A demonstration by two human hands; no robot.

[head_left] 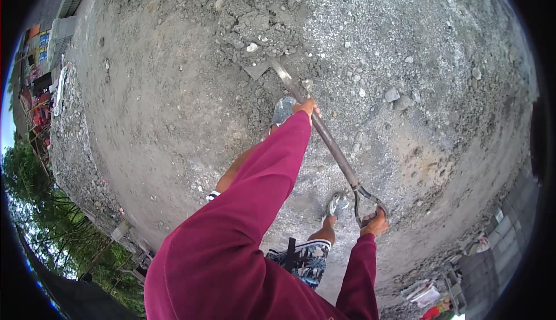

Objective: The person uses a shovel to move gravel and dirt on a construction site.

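A shovel (pixel 324 137) is held slantwise across the middle of the view, its blade (pixel 262 68) pushed low into the foot of a heap of grey sand and gravel (pixel 249 24). The blade is half covered by loose material, so its far edge cannot be made out. The shaft runs back and to the right, ending in a D-shaped handle (pixel 364 204).

The shaft is gripped partway down by the left hand (pixel 306 108), whose grip is closed round it, fingers wrapped over the top; this hold near the load would give leverage for lifting. The handle is gripped by the right hand (pixel 375 224), closed through the loop of the D, where the tool can be steered and pushed from behind. Both arms are covered by maroon sleeves (pixel 255 204), the left stretched well forward, the right kept close to the body.

A foot in a grey shoe (pixel 283 110) is planted just beside the shaft, close behind the blade, presumably to brace the thrust; the other shoe (pixel 337 204) is set back near the handle. Patterned shorts (pixel 304 259) are seen between the sleeves.

The ground (pixel 440 117) all round is packed grey dirt strewn with pale stones (pixel 392 94). At the left rim, trees (pixel 35 204) and coloured stalls (pixel 35 82) are seen, well apart from the work.
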